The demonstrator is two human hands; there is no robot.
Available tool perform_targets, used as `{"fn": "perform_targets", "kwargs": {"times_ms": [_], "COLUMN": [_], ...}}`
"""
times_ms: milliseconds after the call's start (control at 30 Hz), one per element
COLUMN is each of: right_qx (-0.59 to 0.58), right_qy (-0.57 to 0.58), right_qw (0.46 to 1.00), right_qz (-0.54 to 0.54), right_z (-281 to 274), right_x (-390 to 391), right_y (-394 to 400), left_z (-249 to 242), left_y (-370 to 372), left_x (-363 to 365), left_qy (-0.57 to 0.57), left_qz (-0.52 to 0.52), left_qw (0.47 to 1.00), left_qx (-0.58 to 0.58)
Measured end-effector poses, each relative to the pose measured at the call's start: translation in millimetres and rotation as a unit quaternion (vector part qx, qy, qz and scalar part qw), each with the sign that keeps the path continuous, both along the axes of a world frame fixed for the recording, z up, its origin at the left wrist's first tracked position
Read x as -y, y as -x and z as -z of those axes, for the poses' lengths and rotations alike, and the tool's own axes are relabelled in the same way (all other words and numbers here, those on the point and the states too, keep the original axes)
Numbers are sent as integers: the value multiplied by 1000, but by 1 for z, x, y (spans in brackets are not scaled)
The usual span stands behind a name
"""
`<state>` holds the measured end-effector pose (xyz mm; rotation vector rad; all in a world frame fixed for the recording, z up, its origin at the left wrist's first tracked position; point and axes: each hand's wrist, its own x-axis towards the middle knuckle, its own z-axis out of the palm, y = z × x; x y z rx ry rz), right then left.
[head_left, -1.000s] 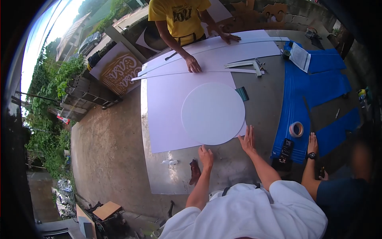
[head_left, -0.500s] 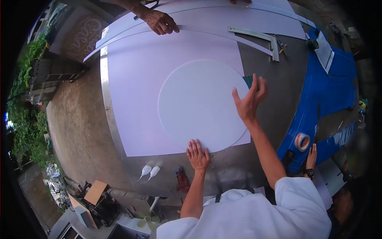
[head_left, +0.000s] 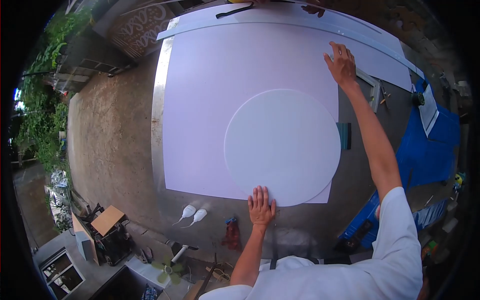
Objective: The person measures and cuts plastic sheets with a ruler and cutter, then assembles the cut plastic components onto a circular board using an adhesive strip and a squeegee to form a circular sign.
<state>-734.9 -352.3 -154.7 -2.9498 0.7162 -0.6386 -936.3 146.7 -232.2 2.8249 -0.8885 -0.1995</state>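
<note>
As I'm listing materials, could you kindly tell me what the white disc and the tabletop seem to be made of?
White disc: probably plastic or coated board, smooth and matt; it looks even, without visible grain or strong glare. Tabletop: likely sheet metal, dull grey overall; its left margin gleams silvery, though a coating cannot be ruled out.

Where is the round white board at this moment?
In the head view, the round white board lies right of centre on the larger pale sheet, its near edge under the left hand.

Lettered board [head_left: 137, 33] upper left, perhaps reading "Casa"; greenery [head_left: 38, 117] along left edge; tan panel [head_left: 107, 220], fan [head_left: 168, 269] lower left.
</note>
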Motion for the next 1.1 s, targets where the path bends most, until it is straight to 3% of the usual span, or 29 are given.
{"fn": "perform_targets", "kwargs": {"times_ms": [67,200,400,867,1000,1100], "right_qx": [74,89,-29,-164,-175,-98], "right_qy": [68,73,50,-14,-35,-121], "right_qw": [994,993,998,986,983,988], "right_qz": [-33,-34,-3,29,30,21], "right_z": [-18,-54,-68,-23,-7,18], "right_x": [-14,-31,-32,-42,-45,-68], "right_y": [-10,-29,-43,-26,-20,-4], "left_z": [-2,-2,-6,-4,-4,-7], "left_y": [2,-1,-1,-2,-2,-2], "left_x": [-2,-1,-2,-3,-3,-5], "left_qy": [9,26,29,32,38,34], "left_qz": [1,1,-9,-7,-5,-3], "left_qw": [1000,1000,1000,999,999,999], "left_qx": [5,1,-5,3,3,-2]}}
